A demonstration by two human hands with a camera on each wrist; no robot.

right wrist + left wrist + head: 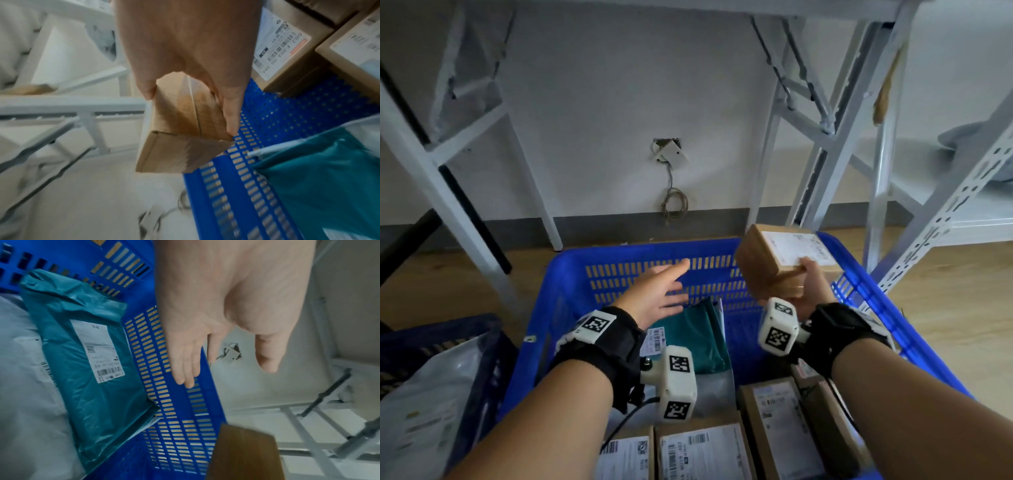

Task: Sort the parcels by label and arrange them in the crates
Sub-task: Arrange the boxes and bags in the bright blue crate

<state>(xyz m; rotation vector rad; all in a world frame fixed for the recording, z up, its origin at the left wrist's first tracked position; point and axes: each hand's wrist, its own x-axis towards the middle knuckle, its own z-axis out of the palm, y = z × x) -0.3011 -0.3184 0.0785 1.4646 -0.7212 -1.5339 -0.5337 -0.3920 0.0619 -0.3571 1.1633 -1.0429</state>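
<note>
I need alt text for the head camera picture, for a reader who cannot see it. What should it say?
A person's right hand holds a labelled cardboard box above the far right corner of a blue crate, while the open left hand reaches forward over it. Inside lie a teal mailer bag and more labelled boxes.

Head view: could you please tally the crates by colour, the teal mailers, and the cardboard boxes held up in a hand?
Bright blue crate: 1
Dark blue crate: 1
Teal poly mailer: 1
Cardboard box gripped by the right hand: 1
Total: 4
</note>
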